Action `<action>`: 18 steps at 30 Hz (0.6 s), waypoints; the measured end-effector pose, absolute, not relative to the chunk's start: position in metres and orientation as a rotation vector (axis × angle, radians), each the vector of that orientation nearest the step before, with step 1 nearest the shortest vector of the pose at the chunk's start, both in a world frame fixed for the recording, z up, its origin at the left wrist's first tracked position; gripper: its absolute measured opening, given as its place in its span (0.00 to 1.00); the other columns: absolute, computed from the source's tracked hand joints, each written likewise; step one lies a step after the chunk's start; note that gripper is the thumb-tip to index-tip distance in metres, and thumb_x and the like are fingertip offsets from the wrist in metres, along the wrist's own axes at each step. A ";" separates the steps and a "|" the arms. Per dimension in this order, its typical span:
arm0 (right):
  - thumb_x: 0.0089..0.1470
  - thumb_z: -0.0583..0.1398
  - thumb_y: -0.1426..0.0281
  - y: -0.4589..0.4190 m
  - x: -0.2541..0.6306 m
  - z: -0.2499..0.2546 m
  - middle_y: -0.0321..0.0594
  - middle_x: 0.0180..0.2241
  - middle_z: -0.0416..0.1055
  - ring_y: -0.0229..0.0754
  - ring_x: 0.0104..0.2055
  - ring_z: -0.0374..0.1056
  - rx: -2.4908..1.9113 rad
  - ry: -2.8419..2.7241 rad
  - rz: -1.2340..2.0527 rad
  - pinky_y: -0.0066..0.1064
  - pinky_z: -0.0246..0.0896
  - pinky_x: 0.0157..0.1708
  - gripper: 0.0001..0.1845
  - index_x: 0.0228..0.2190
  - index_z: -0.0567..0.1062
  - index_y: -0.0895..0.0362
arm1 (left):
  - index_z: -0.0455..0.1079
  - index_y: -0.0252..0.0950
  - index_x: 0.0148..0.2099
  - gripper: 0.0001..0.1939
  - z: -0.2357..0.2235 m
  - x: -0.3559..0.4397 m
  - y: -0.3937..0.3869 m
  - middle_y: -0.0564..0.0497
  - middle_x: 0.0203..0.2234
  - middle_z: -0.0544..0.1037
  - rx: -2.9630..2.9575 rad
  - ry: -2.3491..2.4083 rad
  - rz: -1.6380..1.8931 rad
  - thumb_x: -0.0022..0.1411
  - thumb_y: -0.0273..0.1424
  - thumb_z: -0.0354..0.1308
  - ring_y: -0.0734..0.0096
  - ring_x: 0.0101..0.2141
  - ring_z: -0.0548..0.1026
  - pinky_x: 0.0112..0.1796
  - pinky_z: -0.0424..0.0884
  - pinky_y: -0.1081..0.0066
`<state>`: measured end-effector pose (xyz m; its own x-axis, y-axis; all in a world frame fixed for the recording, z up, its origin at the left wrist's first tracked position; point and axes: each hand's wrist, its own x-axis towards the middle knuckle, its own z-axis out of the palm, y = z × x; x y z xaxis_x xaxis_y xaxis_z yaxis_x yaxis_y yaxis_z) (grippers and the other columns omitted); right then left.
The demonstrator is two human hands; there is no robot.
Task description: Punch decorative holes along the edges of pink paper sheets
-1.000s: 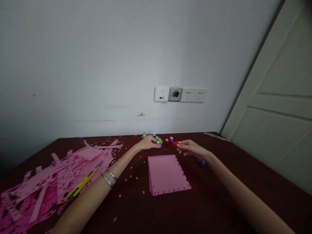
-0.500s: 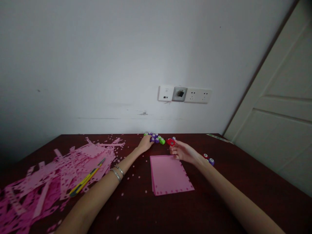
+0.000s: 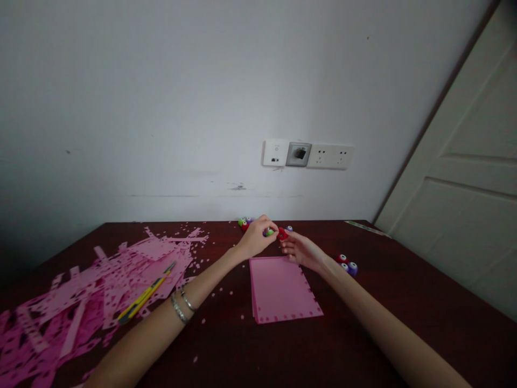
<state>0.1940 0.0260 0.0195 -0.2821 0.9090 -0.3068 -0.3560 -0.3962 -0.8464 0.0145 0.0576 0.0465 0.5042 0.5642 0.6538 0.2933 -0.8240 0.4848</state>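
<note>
My right hand (image 3: 302,250) holds a small red paper punch (image 3: 282,234) by its fingertips, just above the far edge of the pink paper stack (image 3: 278,288). My left hand (image 3: 256,237) reaches in from the left with thumb and forefinger pinched at that same punch's left edge. Through the loop of its fingers a green paper punch (image 3: 269,231) shows. Other small punches, green (image 3: 241,221) and red among them, stand behind my left hand, partly hidden. A purple punch (image 3: 289,229) sits just past my right hand.
Red (image 3: 342,258) and purple punches (image 3: 353,268) lie beside my right forearm. Pink paper scraps (image 3: 153,250) cover the left of the dark table (image 3: 283,355), with a yellow utility knife (image 3: 145,295) on them. A narrow strip (image 3: 367,228) lies at the back right, near the wall.
My left hand has moved from the purple and green punches rightward to the red punch. My right hand has shifted left with that punch, and its wrist has turned.
</note>
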 end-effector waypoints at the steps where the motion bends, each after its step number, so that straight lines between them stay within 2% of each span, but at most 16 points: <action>1: 0.52 0.58 0.61 0.026 0.194 0.020 0.36 0.22 0.69 0.31 0.22 0.65 -1.027 -0.839 1.805 0.22 0.56 0.21 0.14 0.26 0.71 0.61 | 0.70 0.35 0.33 0.04 0.045 0.016 0.056 0.52 0.30 0.69 2.448 0.699 1.199 0.56 0.27 0.53 0.76 0.31 0.68 0.36 0.65 0.72; 18: 0.51 0.60 0.63 0.025 0.188 0.015 0.35 0.22 0.69 0.31 0.21 0.64 -1.051 -0.863 1.767 0.23 0.56 0.20 0.11 0.27 0.71 0.60 | 0.70 0.34 0.29 0.06 0.027 0.021 0.062 0.52 0.28 0.68 2.495 0.716 1.144 0.55 0.24 0.52 0.77 0.28 0.65 0.33 0.63 0.73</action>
